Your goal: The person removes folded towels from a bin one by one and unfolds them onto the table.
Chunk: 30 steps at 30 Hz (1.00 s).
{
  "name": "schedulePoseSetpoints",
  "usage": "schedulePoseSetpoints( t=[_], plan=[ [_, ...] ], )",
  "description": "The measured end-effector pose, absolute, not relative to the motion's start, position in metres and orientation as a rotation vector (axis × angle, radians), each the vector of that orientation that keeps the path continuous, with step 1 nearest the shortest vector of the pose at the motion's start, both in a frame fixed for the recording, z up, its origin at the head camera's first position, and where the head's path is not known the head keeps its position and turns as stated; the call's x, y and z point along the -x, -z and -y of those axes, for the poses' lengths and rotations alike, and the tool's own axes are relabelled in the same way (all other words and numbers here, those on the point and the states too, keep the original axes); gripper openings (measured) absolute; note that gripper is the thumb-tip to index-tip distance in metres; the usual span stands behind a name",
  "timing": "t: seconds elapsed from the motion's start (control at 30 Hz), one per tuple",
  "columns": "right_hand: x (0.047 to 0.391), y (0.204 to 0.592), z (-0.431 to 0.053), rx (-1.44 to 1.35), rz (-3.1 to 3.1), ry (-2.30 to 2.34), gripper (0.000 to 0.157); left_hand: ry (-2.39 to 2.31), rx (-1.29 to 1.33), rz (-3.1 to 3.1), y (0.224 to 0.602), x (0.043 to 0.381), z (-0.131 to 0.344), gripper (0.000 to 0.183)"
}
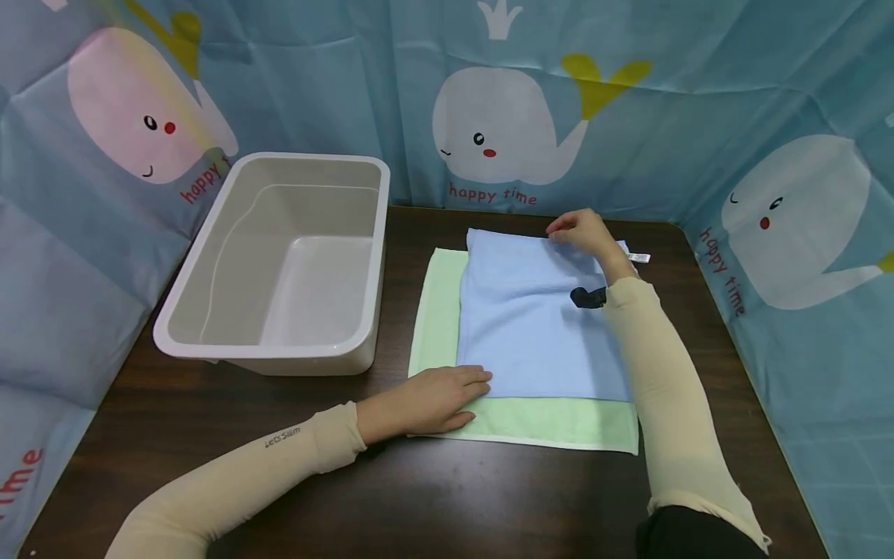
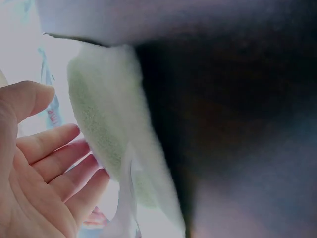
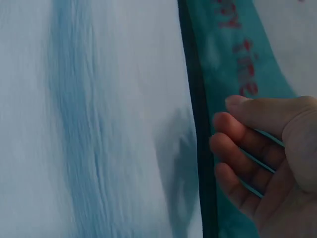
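A light blue towel (image 1: 531, 341) lies spread over a pale green towel (image 1: 559, 423), whose left and front borders show. My left hand (image 1: 440, 400) rests at the front left corner of the blue towel, its fingers stretched out. In the left wrist view those fingers (image 2: 74, 178) reach beside fuzzy green cloth (image 2: 94, 114), gripping nothing. By the blue towel's far edge, toward the right, is my right hand (image 1: 587, 237). The right wrist view shows its fingers (image 3: 233, 148) loosely bent next to the blue towel (image 3: 124, 124), with no cloth between them and the thumb.
A deep light grey basin (image 1: 370, 287) stands left of the towels on the dark wooden table (image 1: 489, 497). A blue curtain (image 1: 405, 93) with whale prints surrounds the table's back and sides. A white label (image 1: 639, 258) sticks out at the towels' far right corner.
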State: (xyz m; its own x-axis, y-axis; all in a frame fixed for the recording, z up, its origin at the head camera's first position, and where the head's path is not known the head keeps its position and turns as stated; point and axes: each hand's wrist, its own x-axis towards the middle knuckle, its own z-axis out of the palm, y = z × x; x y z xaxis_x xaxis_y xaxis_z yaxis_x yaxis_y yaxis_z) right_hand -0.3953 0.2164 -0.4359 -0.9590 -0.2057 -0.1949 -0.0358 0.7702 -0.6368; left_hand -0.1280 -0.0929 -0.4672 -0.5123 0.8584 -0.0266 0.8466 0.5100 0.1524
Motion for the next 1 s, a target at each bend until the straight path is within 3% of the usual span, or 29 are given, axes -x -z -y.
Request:
schedulePoseSetpoints(
  t=[0.27,0.6,1.0],
  plan=[
    [0.396,0.442,-0.178,0.363,-2.609,0.898,0.026,-0.216,-1.482,-2.621,0.467,0.127,0.093,0.047],
    [0.385,0.438,-0.171,0.368,-2.596,0.887,0.027,-0.212,-1.453,-2.626,0.466,0.125,0.096,0.047],
    [0.412,0.444,-0.12,0.406,-2.481,0.945,0.031,-0.23,-1.527,-2.613,0.466,0.123,0.101,0.049]
  ],
)
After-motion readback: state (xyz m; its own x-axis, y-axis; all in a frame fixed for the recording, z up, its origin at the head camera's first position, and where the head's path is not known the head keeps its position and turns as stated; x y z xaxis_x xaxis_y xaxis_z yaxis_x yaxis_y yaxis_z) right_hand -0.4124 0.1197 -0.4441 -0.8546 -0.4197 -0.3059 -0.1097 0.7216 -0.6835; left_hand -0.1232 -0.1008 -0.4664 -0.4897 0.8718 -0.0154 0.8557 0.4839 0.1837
